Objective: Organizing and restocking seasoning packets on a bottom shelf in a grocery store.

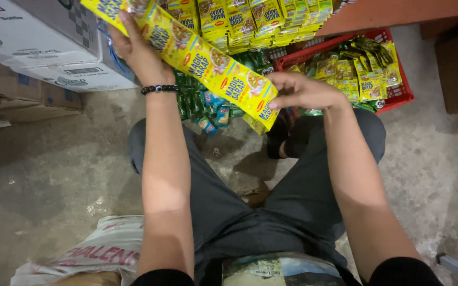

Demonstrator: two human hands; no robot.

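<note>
Above the dark-trousered knees [250,212], the left hand [139,50] and right hand [300,90] each pinch an end of a yellow sachet strip [208,63] — light, floppy, slick, likely best gripped at its seams — before the red crate [401,92].

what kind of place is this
Probably a shop stockroom or small store's storage area: stacked cardboard cartons, a red plastic crate full of yellow sachets, and the long yellow sachet strip held in both hands over a bare concrete floor.
</note>
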